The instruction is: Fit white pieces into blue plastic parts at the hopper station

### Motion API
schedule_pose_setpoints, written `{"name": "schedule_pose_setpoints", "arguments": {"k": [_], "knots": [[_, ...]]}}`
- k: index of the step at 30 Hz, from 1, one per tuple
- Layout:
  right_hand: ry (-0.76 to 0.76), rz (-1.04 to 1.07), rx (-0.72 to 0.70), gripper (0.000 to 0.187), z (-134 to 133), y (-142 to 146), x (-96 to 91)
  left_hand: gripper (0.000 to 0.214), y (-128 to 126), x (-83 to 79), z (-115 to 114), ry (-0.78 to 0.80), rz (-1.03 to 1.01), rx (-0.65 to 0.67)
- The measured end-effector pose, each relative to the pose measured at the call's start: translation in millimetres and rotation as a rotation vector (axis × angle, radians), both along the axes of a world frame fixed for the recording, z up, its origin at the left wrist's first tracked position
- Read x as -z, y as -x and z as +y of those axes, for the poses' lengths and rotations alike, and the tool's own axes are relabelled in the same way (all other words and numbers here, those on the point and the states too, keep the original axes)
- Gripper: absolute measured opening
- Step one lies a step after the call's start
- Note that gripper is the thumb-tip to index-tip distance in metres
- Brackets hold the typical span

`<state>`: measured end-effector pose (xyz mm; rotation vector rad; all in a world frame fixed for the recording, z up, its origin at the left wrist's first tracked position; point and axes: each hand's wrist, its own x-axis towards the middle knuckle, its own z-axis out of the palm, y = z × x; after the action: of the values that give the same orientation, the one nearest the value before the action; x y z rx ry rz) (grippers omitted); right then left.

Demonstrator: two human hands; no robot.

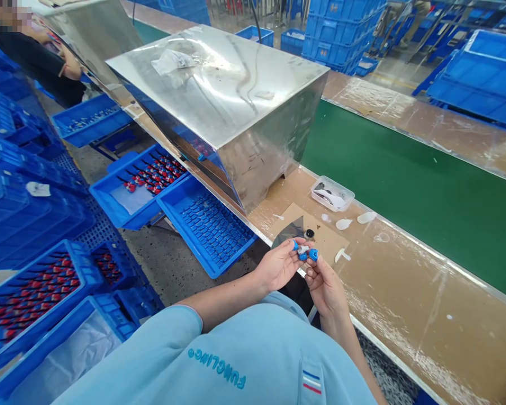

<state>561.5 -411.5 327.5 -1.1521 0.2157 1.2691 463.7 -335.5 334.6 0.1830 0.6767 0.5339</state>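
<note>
Light-blue polo shirt: worn by the person, nearest the camera.
Left hand: fingers curled closed around the fitting, holding it.
Right hand: fingertips pinched closed on the fitting's right end.
Small blue-and-white plastic fitting: held between 2 hands, just above the bench edge. Judged light, stiff and smooth; the blue ends appear the surest hold.
Tan flat-topped workbench: scuffed, bearing a clear plastic tub.
Room: green conveyor belt, stainless-steel box, blue plastic tray of small blue parts.
</note>
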Motion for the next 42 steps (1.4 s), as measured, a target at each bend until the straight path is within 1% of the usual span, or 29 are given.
{"name": "schedule_pose_setpoints", "arguments": {"k": [5,11,18,22,27,30,32,34,37,39,42], "knots": [[0.006,-0.075,0.038,0.055,-7.3,-3.9,2.1,0.022,-1.5,1.2,0.1,0.014,0.001,0.002],[0.02,-0.143,0.107,0.055,-12.5,-4.6,-0.8,0.029,-4.9,-0.7,1.6,0.069,0.012,0.049],[0.021,-0.239,0.112,0.055,-12.0,1.0,-1.2,0.02,-3.5,3.6,0.3,0.008,-0.006,0.061],[0.003,-0.242,0.1,0.052,-11.8,2.3,2.0,0.018,-1.4,4.9,-0.2,-0.006,-0.001,0.056],[-0.003,-0.242,0.095,0.05,-11.6,2.4,4.3,0.017,-1.6,2.8,0.5,-0.002,-0.005,0.049],[0.004,-0.276,0.091,0.052,-11.9,3.4,4.8,0.019,-1.8,1.7,1.3,0.001,0.004,0.042],[0.011,-0.307,0.086,0.053,-12.7,4.4,5.8,0.016,-1.8,1.7,1.8,0.011,0.007,0.041],[0.02,-0.352,0.084,0.054,-14.0,5.3,7.6,0.013,-2.1,2.4,2.2,0.036,0.014,0.046],[0.018,-0.422,0.09,0.055,-16.4,5.8,11.0,0.013,-3.3,4.4,2.7,0.092,0.041,0.048],[0.003,-0.424,0.096,0.053,-17.7,5.3,12.6,0.01,-4.2,5.9,3.3,0.106,0.061,0.04],[-0.006,-0.392,0.106,0.05,-19.2,4.3,12.4,0.007,-4.8,7.2,4.8,0.078,0.088,0.013]]}}
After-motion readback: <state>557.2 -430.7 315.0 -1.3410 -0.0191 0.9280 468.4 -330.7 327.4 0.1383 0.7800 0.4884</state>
